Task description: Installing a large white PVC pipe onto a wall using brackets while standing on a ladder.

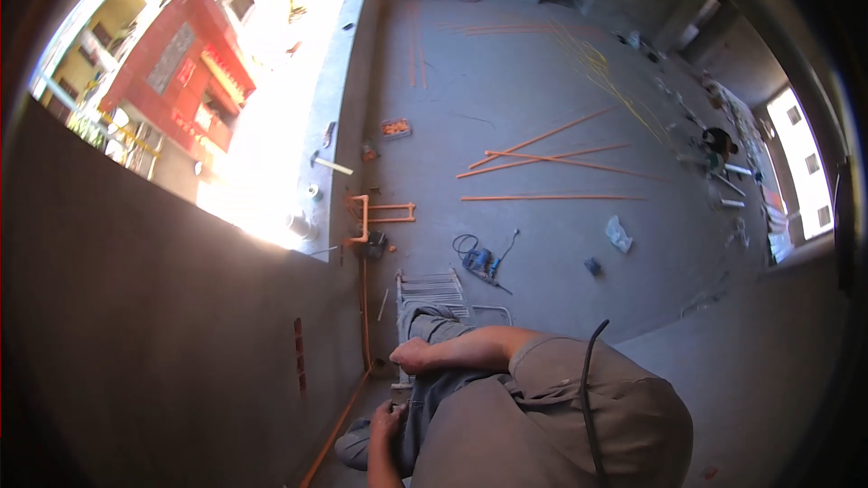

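My right hand (411,354) is closed over my bent leg in grey trousers, beside the metal stepladder (429,285); I cannot make out what, if anything, it holds. Lower down, my left hand (388,420) has curled fingers around something small that I cannot make out, close to my trousers. An orange pipe (365,294) runs down along the wall just left of my hands and continues toward the bottom of the view.
A blue power tool with cord (479,262), orange pipe assemblies (389,217), loose orange pipes (551,198), yellow conduit (597,63) and a plastic bag (618,233) lie on the floor. A window ledge (325,154) with tools borders the left opening; clutter (723,149) lines the right.
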